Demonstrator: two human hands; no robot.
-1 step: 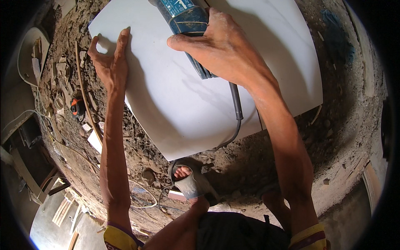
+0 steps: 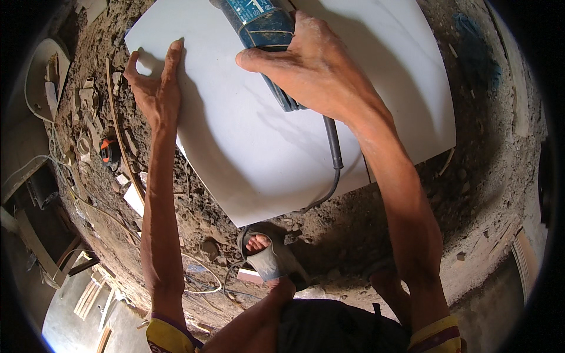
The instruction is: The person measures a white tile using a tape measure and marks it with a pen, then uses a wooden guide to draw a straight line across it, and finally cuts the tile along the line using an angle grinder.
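A blue corded angle grinder (image 2: 265,29) lies over a white, faintly veined tile (image 2: 235,147), its working end cut off by the top of the picture. Around its body my right hand (image 2: 323,70) is closed, thumb on the near side. The black power cord (image 2: 333,144) runs from its rear end down past the tile's near edge. At the tile's left edge is my left hand (image 2: 154,97), thumb and forefinger stretched apart; its other fingers are hidden. Another white tile (image 2: 412,88) sits at the right, beyond a dark seam.
Rough dirt and rubble surround the tiles. An orange and black tape measure (image 2: 108,152) lies left of my forearm, near a thin wooden strip (image 2: 118,126). My sandalled foot (image 2: 268,259) is just below the tile's near corner. Loose wires (image 2: 203,276) cross the ground.
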